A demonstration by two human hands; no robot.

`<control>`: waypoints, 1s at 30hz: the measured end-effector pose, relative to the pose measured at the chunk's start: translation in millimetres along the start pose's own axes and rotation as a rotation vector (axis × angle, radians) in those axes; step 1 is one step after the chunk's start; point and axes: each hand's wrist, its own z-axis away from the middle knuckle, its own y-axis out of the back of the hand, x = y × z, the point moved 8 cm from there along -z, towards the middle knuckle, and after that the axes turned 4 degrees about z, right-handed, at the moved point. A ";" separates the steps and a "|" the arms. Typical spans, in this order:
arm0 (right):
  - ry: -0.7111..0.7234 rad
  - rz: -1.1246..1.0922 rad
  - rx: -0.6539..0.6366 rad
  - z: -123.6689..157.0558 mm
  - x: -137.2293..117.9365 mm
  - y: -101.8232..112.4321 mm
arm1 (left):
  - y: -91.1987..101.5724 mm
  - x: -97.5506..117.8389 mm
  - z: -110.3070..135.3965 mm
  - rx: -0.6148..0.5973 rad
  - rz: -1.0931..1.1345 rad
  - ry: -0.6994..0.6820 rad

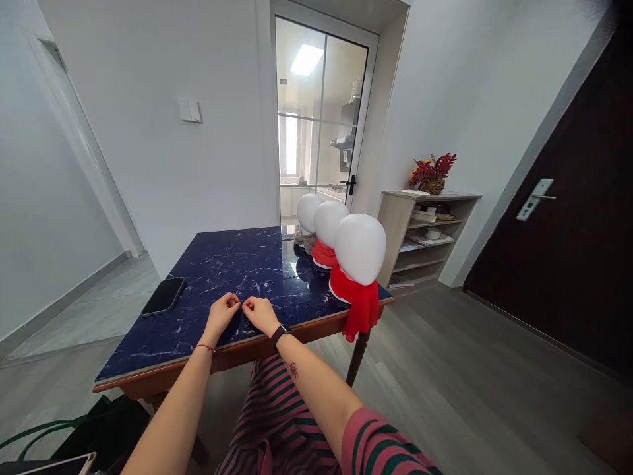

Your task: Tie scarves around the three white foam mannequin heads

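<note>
My left hand (223, 311) and my right hand (258, 312) rest close together on the dark blue marble table (232, 264), near its front edge. Both are curled into a pinch, fingertips almost touching each other. A thin thing seems stretched between them, too small to name. My right wrist carries a black watch, my left a red string. To the right stand three white mannequin heads; the nearest mannequin head (360, 247) wears a red scarf (360, 305) that hangs over the table's edge.
A black phone (164, 295) lies at the table's left edge. A wooden shelf (425, 234) with a flower basket stands by the right wall, next to a dark door (568, 218). A glass door (319, 125) is behind the table. A dark bag lies on the floor at lower left.
</note>
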 end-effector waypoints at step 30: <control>-0.002 -0.010 0.009 1.7 -0.9 1.0 | -0.7 -7.4 -2.0 0.013 0.011 -0.005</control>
